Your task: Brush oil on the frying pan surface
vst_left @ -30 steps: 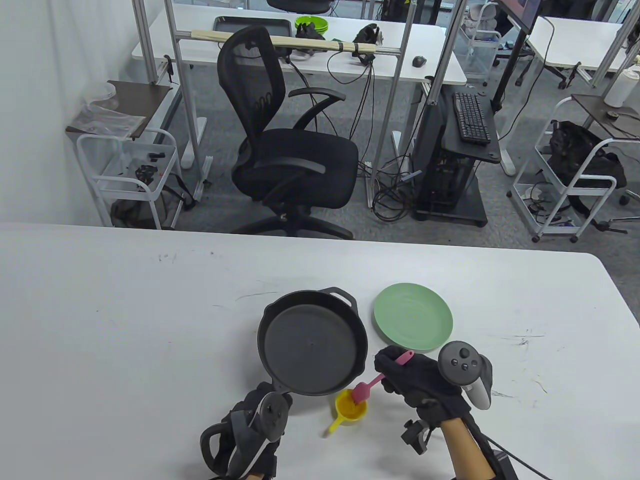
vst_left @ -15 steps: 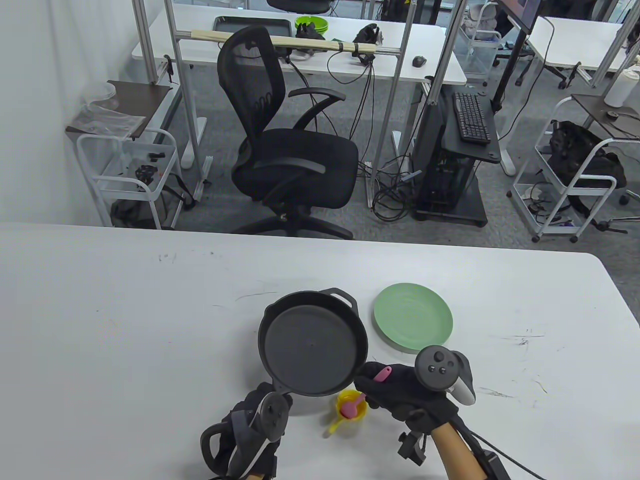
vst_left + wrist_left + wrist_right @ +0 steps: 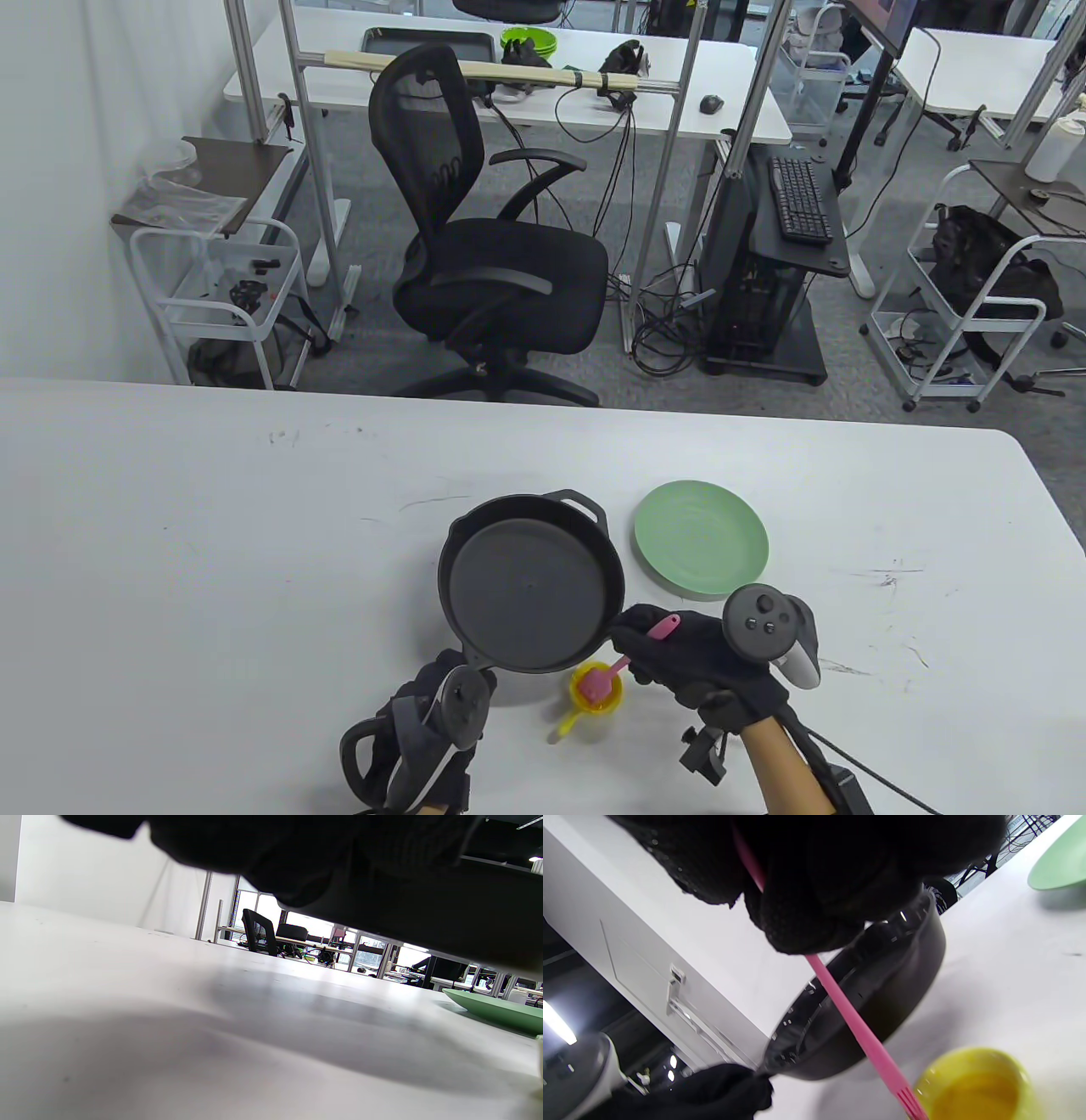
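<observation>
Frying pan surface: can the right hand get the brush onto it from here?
Probably yes. The right hand grips the pink brush, its bristles at the yellow oil cup; the frying pan lies right beside the cup, open-topped, with nothing between.

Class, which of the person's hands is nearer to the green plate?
Right. The right hand sits just below the green plate, holding the pink brush; the left hand is down at the pan's handle, further off.

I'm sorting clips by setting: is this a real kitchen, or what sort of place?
Likely an office or lab, not a kitchen. The frying pan sits on a plain white table, with an office chair, a keyboard and wheeled carts behind it.
</observation>
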Available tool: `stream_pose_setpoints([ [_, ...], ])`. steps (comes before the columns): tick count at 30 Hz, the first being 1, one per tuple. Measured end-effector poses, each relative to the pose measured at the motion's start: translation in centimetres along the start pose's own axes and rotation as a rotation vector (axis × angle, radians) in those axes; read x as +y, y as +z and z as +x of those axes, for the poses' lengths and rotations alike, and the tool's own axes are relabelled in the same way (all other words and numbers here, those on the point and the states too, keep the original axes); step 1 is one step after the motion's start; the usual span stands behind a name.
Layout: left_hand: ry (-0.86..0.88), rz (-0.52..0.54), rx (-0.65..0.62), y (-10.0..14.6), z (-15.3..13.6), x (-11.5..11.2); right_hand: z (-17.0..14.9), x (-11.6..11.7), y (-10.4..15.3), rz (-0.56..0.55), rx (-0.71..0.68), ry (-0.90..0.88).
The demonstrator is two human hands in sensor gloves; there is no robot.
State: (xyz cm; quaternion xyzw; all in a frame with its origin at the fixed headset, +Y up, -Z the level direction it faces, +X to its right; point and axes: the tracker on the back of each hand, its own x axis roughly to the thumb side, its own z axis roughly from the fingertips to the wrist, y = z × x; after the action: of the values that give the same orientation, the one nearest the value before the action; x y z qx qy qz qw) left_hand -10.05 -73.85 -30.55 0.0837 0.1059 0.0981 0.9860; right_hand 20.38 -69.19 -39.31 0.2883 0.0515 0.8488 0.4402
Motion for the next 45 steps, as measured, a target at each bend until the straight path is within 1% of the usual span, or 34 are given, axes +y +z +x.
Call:
stream_pose_setpoints([
  [4, -0.006, -0.005, -0.005, 0.0, 0.1, 0.0, 0.2, -1.7, 0.6, -0.055, -0.033, -0.1],
  [8, -0.007, -0.011, -0.028, 0.3, 0.6, -0.1, 0.4, -2.7, 1.1, -0.136, -0.05, -0.196],
  [12, 0.018, -0.043, -0.063, 0.5, 1.3, -0.4, 0.2, -2.5, 1.3, -0.248, -0.012, -0.226],
  [16, 0.009, -0.064, -0.102, 1.0, 2.4, -0.6, 0.2, -1.1, 0.8, -0.235, 0.014, -0.239],
  [19, 0.002, -0.075, -0.126, 1.3, 3.2, -0.9, 0.6, 0.3, 0.3, -0.206, 0.045, -0.18],
  [23, -0.005, -0.077, -0.14, 1.5, 3.7, -0.9, 1.3, 2.2, -0.3, -0.163, 0.048, -0.094],
  [27, -0.012, -0.07, -0.148, 1.6, 3.8, -0.9, 1.4, 3.4, -0.7, -0.123, 0.064, -0.069],
  [28, -0.016, -0.067, -0.149, 1.6, 3.8, -0.9, 1.4, 3.5, -0.8, -0.124, 0.072, -0.036],
  [31, -0.02, -0.063, -0.15, 1.6, 3.8, -0.8, 1.4, 3.0, -0.7, -0.147, 0.097, 0.086],
  [34, -0.023, -0.059, -0.151, 1.6, 3.8, -0.9, 1.5, 2.0, -0.4, -0.141, 0.146, 0.108],
  [37, -0.031, -0.05, -0.149, 1.7, 3.8, -0.8, 1.2, 0.9, -0.2, -0.154, 0.188, 0.179],
  [39, -0.031, -0.046, -0.147, 1.7, 3.7, -0.8, 1.0, 0.3, 0.0, -0.158, 0.215, 0.192],
  [45, -0.03, -0.029, -0.137, 1.6, 3.6, -0.7, 0.7, -1.0, 0.5, -0.211, 0.244, 0.274],
])
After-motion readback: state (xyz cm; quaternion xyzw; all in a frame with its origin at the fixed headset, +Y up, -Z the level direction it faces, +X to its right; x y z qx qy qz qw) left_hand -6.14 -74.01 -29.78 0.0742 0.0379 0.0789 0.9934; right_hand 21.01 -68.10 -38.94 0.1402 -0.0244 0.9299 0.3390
